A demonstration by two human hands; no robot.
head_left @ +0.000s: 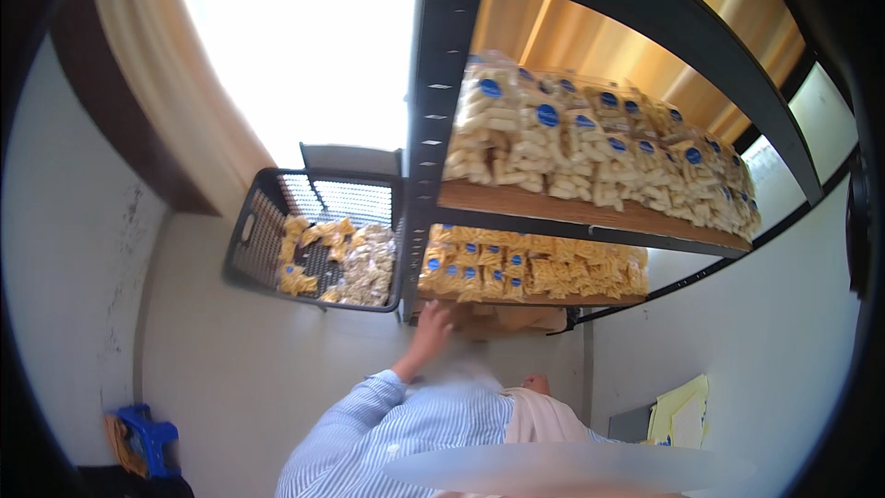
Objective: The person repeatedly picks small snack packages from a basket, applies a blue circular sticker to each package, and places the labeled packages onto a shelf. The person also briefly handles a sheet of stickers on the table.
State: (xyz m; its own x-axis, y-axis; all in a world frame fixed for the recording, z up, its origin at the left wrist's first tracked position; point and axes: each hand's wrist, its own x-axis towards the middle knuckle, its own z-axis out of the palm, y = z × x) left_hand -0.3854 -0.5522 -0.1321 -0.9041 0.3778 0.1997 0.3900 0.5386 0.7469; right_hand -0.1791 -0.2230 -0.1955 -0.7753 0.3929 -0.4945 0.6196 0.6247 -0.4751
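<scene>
My left hand [432, 330] is raised, fingers apart and holding nothing, just below the front of the lower shelf with its yellow snack packs [484, 266]. I cannot tell whether the fingertips touch the shelf edge. My right hand [536, 382] hangs low by my body, partly hidden by the pale scarf; its fingers look curled, but its grip is unclear. Bags of pale, finger-shaped snacks [553, 145] with round blue labels fill the upper shelf. Left of the rack, a dark plastic basket [249, 263] holds several yellow packs [297, 281] and paler packs [370, 263].
The black metal rack post [416, 152] stands beside the basket. Brown material [511, 318] lies beneath the lower shelf. A blue plastic stool [155, 439] is at the lower left. Yellow papers [681, 415] are by the right wall. A chair back [352, 159] shows behind the basket.
</scene>
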